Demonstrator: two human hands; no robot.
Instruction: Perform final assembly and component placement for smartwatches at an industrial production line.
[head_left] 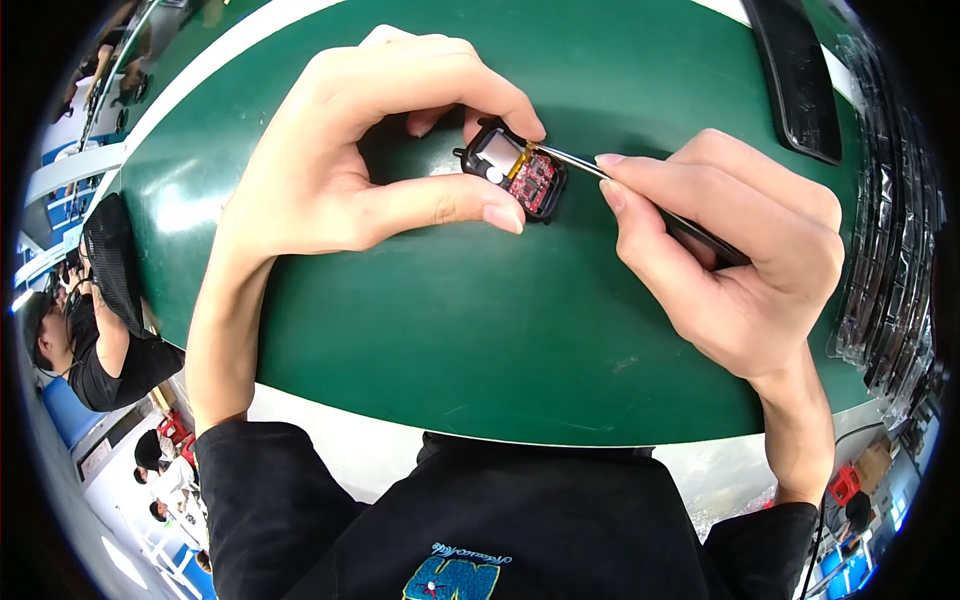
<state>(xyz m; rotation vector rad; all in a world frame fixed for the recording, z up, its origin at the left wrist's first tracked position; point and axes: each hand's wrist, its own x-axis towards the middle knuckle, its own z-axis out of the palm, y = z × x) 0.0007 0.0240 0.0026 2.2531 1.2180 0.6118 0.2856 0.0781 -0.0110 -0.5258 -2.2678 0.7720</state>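
Between the thumb and fingers of my left hand (375, 150) sits a small black device casing (546, 205), its inside facing up. A red circuit board (534, 184) fills one half of it, and a silvery-white block (499, 152) lies in the other, with a yellow strip between them. My right hand (735, 225) is closed round a pair of thin metal tweezers (585, 165) with a dark rear part. Their tip reaches the casing's upper edge, near my left index fingertip. Whether the tip grips anything is too small to tell.
The green tabletop (480, 340) curves across the view. A long black tray-like piece (797, 85) lies at the far right. Stacked clear plastic trays (885, 220) stand along the right edge. At the left a person in black (105, 340) sits beside a black mesh chair back (112, 250).
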